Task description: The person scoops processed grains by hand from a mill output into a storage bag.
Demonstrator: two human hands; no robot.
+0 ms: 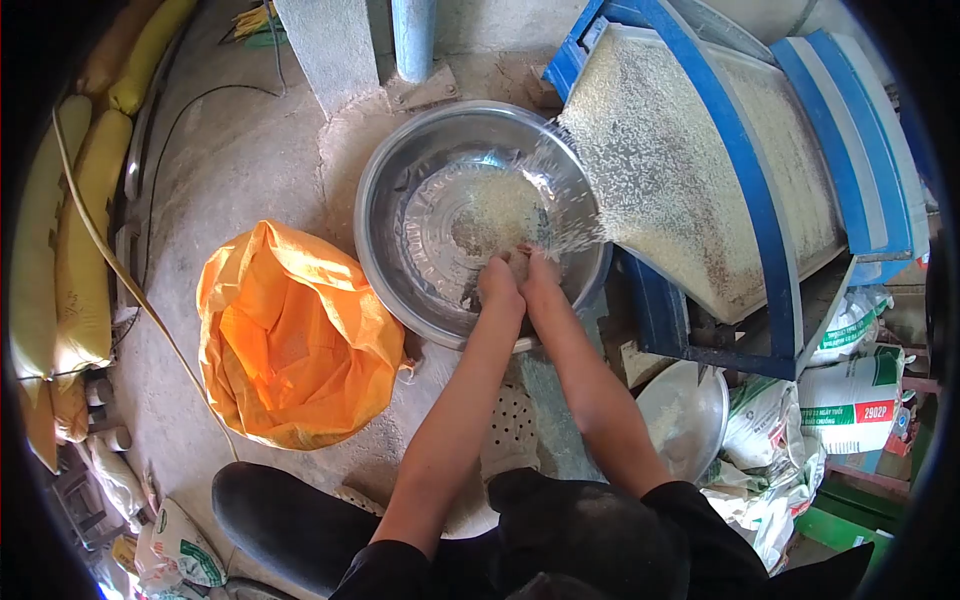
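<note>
My left hand (500, 283) and my right hand (542, 270) are side by side, cupped together inside a large metal basin (372, 225). Between them sits a small heap of rice grains (517, 264); the fingertips are partly hidden by the grains and blur. Loose rice (495, 205) covers part of the basin's bottom. From the right, grains pour off the lip of a blue-framed sieve tray (650, 150) and fall into the basin close to my right hand. Rice is spread over the tray's sloping surface.
An orange woven sack (300, 335) stands open-mouthed left of the basin. Below the machine lies a metal bowl (685, 420) beside printed bags (850, 405). Long yellow sacks (90, 240) lie at far left, near a hose (130, 285). A blue post (413, 40) stands behind the basin.
</note>
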